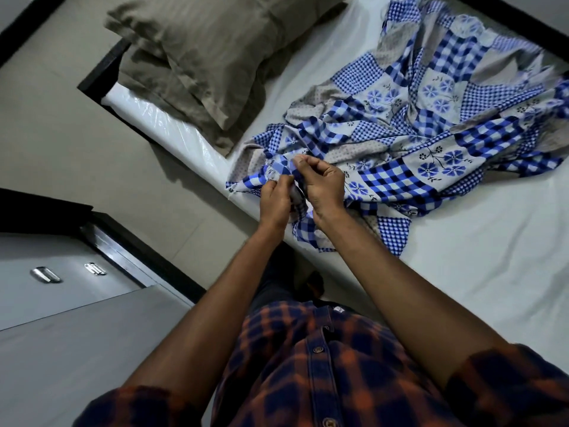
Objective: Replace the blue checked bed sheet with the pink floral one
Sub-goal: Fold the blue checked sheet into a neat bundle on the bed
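Pinching the blue checked sheet (415,118) (bunched corner), both hands' fingers (300,161) meet at the mattress (462,288) edge.

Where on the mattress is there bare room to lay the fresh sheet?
Bare mattress lies right of both hands, below the bunched blue sheet; a narrower strip runs between pillows and sheet. The near edge by the left hand and right hand is crowded.

Both forearms reach forward toward 12 o'clock, bare below rolled sleeves. The left hand (275,201) and right hand (323,183) are close together, fingers curled and pinching.
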`<state>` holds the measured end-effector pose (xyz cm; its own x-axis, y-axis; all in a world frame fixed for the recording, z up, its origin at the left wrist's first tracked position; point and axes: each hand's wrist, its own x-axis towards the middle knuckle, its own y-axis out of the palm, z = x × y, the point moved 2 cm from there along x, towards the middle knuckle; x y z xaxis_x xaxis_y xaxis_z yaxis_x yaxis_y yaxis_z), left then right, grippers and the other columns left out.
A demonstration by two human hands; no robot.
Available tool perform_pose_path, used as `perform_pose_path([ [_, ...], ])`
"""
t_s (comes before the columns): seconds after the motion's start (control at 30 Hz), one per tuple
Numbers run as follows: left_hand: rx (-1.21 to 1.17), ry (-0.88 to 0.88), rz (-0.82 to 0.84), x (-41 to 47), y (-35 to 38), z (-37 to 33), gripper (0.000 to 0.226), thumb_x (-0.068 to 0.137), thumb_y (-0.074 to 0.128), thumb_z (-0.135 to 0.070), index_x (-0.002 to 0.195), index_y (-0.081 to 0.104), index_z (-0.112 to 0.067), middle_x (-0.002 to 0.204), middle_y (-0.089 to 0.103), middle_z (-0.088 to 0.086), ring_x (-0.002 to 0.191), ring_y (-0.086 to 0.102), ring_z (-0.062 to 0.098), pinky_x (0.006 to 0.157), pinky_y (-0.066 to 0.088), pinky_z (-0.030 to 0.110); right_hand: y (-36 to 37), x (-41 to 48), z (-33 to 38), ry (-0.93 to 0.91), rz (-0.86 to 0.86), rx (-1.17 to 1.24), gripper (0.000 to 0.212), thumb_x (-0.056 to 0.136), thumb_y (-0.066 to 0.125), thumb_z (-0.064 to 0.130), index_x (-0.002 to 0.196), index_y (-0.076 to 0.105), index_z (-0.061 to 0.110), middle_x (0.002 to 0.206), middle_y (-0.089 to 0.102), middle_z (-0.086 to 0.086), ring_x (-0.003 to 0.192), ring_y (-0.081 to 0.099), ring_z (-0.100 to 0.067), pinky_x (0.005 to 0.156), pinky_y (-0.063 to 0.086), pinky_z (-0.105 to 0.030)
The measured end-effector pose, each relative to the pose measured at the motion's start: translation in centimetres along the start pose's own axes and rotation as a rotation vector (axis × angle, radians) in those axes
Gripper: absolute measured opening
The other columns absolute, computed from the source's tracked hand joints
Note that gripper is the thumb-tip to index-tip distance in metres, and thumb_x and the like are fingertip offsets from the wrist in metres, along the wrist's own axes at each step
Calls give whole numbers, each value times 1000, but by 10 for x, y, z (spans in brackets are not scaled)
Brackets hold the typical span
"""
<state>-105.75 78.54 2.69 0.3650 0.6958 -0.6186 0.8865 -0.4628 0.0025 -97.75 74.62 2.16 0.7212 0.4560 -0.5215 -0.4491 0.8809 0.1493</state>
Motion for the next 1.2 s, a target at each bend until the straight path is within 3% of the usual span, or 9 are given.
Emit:
perform_pose_path([
  [0.27, 174, 108, 62, 0, -4, 2, 63, 100, 47, -9, 40, 60, -22, 42, 56, -4, 40, 50, 6, 48, 45, 23, -2, 13, 2, -125, -80, -207, 9, 87, 78, 24, 85, 78, 16, 77, 76, 3, 73, 69, -6, 78, 61, -33],
  [0.37, 138, 83, 18, 3, -6, -1, 45, 100, 47, -11, 57, 60, -17, 48, 57, -4, 45, 53, 9, 52, 46, 28, 3, 15, 0, -145, 23, -251, 16, 91, 74, 17, 103, 77, 8, 96, 78, -2, 91, 73, -9, 89, 60, -34],
  [0.53, 102, 26, -33, 8, -7, 1, 30, 99, 47, -26, 76, 56, -9, 78, 56, 20, 72, 54, 25, 70, 48, 42, 5, 10, -1, -240, 119, -366, 21, 94, 69, 11, 112, 74, 3, 109, 75, -8, 100, 70, -8, 92, 56, -22],
  [0.7, 226, 92, -1, 15, -12, 5, 61, 80, 36, -58, 86, 62, -3, 99, 66, 23, 92, 64, 36, 87, 51, 62, 7, 10, -3, -337, 161, -465, 19, 94, 69, 13, 111, 75, 5, 107, 73, -5, 99, 69, -8, 90, 55, -19],
  [0.87, 173, 49, 7, 11, -13, -3, 68, 79, 35, -65, 92, 65, -6, 92, 69, 21, 87, 65, 40, 78, 55, 56, 8, 8, 1, -306, 243, -489, 23, 97, 64, 10, 117, 73, 2, 111, 74, -4, 102, 69, -4, 92, 54, -19],
  [0.97, 136, 15, 24, 4, -10, -15, 49, 94, 40, -62, 83, 69, -24, 81, 70, 2, 76, 68, 21, 69, 55, 41, 10, 7, 1, -234, 364, -483, 37, 103, 52, 14, 139, 59, 13, 121, 71, -5, 111, 66, -10, 103, 52, -33],
  [1.03, 172, 15, 29, 5, -9, -18, 51, 103, 38, -55, 76, 71, -27, 73, 73, -4, 74, 72, 14, 74, 59, 40, 7, 7, 0, -120, 427, -325, 52, 104, 46, 16, 154, 37, 26, 105, 73, -5, 97, 68, -10, 95, 54, -31],
  [1.13, 274, 57, 82, 9, -6, -17, 59, 103, 37, -57, 72, 67, -16, 70, 72, 8, 70, 70, 26, 80, 57, 52, -5, 13, -1, -85, 418, -192, 64, 105, 39, 4, 160, 14, 24, 80, 74, 7, 81, 69, -3, 81, 52, -20],
  [1.2, 340, 113, 142, 16, -3, -15, 70, 98, 34, -64, 74, 66, -7, 73, 71, 18, 70, 68, 37, 78, 56, 58, -13, 13, 1, -96, 368, -122, 67, 104, 39, 0, 160, 13, 25, 97, 76, -6, 92, 72, -12, 87, 54, -26],
])
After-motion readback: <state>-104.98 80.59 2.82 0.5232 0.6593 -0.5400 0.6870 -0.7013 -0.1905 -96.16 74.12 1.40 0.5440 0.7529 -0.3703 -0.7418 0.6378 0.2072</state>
